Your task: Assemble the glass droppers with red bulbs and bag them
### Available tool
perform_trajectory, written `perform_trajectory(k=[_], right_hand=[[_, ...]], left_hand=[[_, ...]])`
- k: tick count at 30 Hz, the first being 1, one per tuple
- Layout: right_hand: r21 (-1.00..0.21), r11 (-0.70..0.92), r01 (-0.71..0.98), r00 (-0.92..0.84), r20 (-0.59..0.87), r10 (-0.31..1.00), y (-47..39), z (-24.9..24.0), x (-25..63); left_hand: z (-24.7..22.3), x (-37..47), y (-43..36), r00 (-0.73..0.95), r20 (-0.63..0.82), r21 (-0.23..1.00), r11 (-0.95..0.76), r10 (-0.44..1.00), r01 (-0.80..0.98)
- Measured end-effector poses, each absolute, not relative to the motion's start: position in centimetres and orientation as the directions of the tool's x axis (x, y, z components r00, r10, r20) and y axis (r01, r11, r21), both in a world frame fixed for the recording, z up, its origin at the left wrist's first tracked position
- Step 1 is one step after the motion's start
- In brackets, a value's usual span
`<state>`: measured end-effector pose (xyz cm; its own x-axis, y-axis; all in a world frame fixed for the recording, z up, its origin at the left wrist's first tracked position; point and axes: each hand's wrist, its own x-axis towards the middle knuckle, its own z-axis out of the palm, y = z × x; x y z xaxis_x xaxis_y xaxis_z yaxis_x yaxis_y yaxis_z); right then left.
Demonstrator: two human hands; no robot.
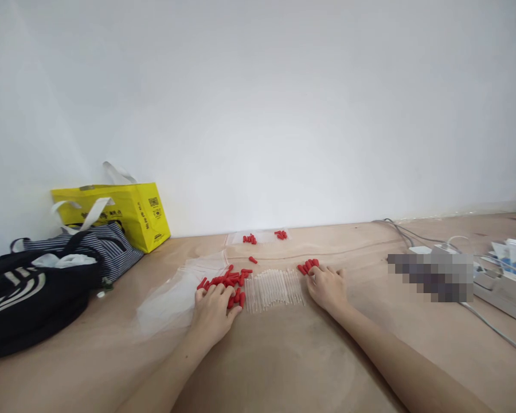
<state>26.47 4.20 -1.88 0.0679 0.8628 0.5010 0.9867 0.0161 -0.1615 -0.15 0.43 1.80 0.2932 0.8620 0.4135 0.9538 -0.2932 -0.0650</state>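
Observation:
A row of thin white sticks [275,288] lies side by side on the wooden table. Left of it is a pile of small red pieces [229,279]. My left hand [214,312] rests on the near side of this pile, fingers apart and touching some pieces; whether it grips one is unclear. At the right end of the row, my right hand [328,287] has its fingers curled around a small group of red pieces [308,266]. One loose red piece [253,260] lies beyond the sticks.
Clear plastic bags [167,298] lie at the left. Further back, more red pieces [280,234] sit on clear plastic. A yellow bag [148,215], a striped bag [112,249] and a black bag [34,304] stand far left. A white power strip [505,292] and cables are right.

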Motion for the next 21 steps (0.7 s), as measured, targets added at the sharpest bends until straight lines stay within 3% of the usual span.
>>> perform_trajectory(k=[6,13,21], right_hand=[[-0.227,0.008,0.974,0.085,0.398,0.913,4.1,-2.1,24.6],[-0.246,-0.046,0.968,0.119,0.292,0.949,4.3,-1.6,24.0],[-0.210,-0.028,0.977,0.114,0.410,0.905,4.4,-2.5,23.4]], left_hand=[[1.0,0.3,0.7,0.332,0.451,-0.042,-0.352,0.828,0.935],[0.4,0.9,1.3,0.395,0.470,-0.105,-0.394,0.789,0.913],[1.0,1.2,1.2,0.374,0.463,-0.019,-0.413,0.803,0.910]])
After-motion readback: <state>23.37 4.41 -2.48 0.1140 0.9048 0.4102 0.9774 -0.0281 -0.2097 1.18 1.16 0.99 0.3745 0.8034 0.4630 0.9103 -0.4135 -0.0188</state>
